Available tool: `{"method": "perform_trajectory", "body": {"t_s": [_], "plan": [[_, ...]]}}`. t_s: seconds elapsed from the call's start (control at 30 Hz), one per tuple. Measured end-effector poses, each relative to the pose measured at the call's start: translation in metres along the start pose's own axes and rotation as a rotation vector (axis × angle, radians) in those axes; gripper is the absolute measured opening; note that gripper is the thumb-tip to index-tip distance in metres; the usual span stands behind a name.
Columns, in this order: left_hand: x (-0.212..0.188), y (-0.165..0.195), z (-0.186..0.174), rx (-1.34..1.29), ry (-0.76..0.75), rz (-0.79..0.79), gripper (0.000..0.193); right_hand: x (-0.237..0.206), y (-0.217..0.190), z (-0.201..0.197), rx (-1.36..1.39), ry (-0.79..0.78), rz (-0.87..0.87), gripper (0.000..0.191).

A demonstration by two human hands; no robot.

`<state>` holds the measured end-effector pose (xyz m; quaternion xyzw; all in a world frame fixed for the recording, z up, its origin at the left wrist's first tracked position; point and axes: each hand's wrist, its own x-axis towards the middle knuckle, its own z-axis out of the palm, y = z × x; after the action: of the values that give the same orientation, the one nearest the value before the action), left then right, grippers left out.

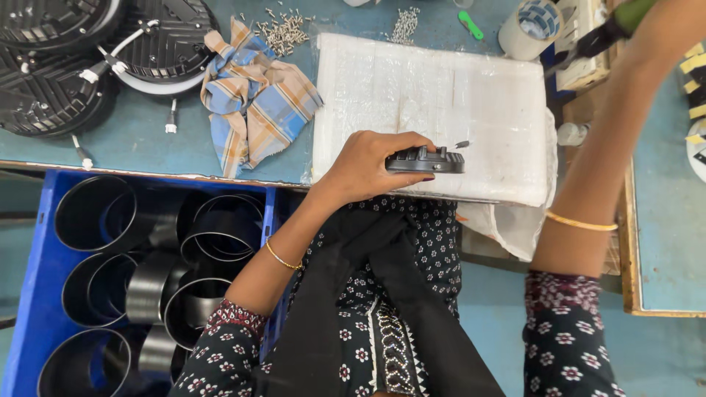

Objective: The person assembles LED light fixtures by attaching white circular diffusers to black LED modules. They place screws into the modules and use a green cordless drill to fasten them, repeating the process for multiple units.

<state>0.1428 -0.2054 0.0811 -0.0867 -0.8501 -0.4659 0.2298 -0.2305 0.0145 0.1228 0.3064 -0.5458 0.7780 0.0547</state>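
My left hand (371, 165) grips a small round black ribbed part (425, 159) and holds it on edge against the white plastic-wrapped foam pad (441, 95) near its front edge. A tiny dark screw (462, 144) lies on the pad just right of the part. My right arm reaches up to the top right, where my right hand (665, 18) is mostly cut off by the frame edge; it holds a screwdriver with a green handle (610, 29) pointing down-left toward the bench.
Black round finned housings (158, 44) with white wires lie at top left beside a checked cloth (254, 99). Loose screws (283, 31) sit behind the pad, with a tape roll (529, 28) at its right. A blue crate (33, 294) of black rings stands below the bench.
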Motion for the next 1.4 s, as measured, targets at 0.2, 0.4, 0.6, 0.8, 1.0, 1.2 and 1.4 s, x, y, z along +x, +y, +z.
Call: {"method": "perform_trajectory", "body": {"t_s": [0.2,0.4,0.6,0.8,1.0,1.2,1.4], "plan": [[0.004,-0.003,0.003,-0.004,0.022,0.009,0.035,-0.081,-0.069,0.068,0.127,0.014,-0.039,0.040],[0.006,-0.005,0.001,-0.021,0.024,0.006,0.035,-0.153,-0.137,0.138,0.246,-0.153,-0.183,0.019],[0.004,-0.002,0.000,-0.020,0.028,0.010,0.035,-0.172,-0.152,0.169,0.160,-0.152,-0.222,0.018],[0.003,-0.003,0.000,-0.031,0.011,-0.020,0.035,-0.176,-0.148,0.167,0.219,-0.120,-0.133,0.019],[0.005,-0.005,0.001,-0.031,0.004,-0.002,0.036,-0.177,-0.138,0.155,0.218,-0.147,-0.132,0.018],[0.011,-0.008,0.001,-0.022,-0.003,0.011,0.036,-0.165,-0.122,0.143,0.178,-0.225,-0.210,0.017],[0.019,-0.011,0.003,-0.029,0.000,0.002,0.036,-0.162,-0.114,0.143,0.105,-0.204,-0.272,0.022]]}}
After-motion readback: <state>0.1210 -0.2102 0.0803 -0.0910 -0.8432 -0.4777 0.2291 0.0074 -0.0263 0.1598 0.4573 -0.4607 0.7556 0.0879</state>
